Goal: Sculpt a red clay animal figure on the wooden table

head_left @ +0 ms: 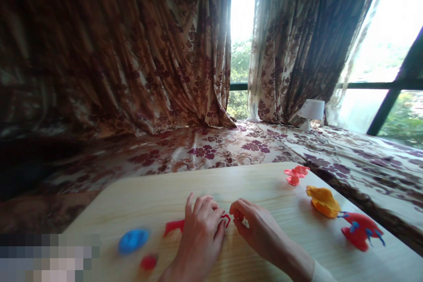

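My left hand (201, 229) is bent over a red modelling clay piece (173, 227) on the table, covering its middle. A thin, hooked red strand (226, 218) sticks out by its thumb and forefinger, which are closed together. Just right of that strand, my right hand (253, 222) has its fingers curled in a pinch; whatever is between them is hidden. A flat blue clay disc (133, 241) and a small red clay lump (149, 262) lie left of my left hand, both blurred.
Along the table's (142, 194) right side stand a coral clay figure (295, 175), a yellow clay figure (323, 202) and a red clay figure with blue parts (361, 231). A white lamp (311, 110) stands beyond, on floral cloth (228, 150). Patterned curtains (165, 53) hang behind.
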Tool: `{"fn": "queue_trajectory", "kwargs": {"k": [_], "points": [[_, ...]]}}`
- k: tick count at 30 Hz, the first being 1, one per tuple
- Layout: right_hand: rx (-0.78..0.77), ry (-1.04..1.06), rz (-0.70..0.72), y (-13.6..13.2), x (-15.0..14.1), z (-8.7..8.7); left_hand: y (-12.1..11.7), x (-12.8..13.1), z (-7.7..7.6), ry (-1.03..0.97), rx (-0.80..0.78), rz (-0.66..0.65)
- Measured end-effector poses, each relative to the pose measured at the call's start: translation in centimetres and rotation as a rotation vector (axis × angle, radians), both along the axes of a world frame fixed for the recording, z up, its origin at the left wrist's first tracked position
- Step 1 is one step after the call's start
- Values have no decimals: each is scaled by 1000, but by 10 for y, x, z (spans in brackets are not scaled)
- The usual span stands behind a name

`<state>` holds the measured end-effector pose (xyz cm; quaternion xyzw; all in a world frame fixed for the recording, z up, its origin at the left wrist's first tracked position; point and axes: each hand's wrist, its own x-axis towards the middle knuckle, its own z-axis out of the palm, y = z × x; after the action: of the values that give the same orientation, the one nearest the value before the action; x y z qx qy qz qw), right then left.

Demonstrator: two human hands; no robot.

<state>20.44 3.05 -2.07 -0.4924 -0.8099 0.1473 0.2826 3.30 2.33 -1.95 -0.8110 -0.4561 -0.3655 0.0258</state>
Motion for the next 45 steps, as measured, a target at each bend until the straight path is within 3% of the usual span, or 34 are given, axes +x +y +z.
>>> {"fn": "queue_trajectory", "kwargs": {"k": [10, 17, 24, 32, 41, 45], "points": [[31, 37, 64, -2, -1, 2, 8, -47, 10, 110, 94, 116], [48, 9, 64, -2, -12, 2, 12, -59, 13, 130, -1, 117], [47, -33, 33, -1, -13, 2, 4, -54, 23, 175, -203, 16], [240, 145, 66, 3, -3, -5, -8, -31, 21, 43, -147, 16], [173, 208, 186, 0, -14, -4, -15, -27, 20, 29, -151, 19], [120, 289, 135, 3, -12, -3, -10, -31, 22, -89, -121, 34]]}}
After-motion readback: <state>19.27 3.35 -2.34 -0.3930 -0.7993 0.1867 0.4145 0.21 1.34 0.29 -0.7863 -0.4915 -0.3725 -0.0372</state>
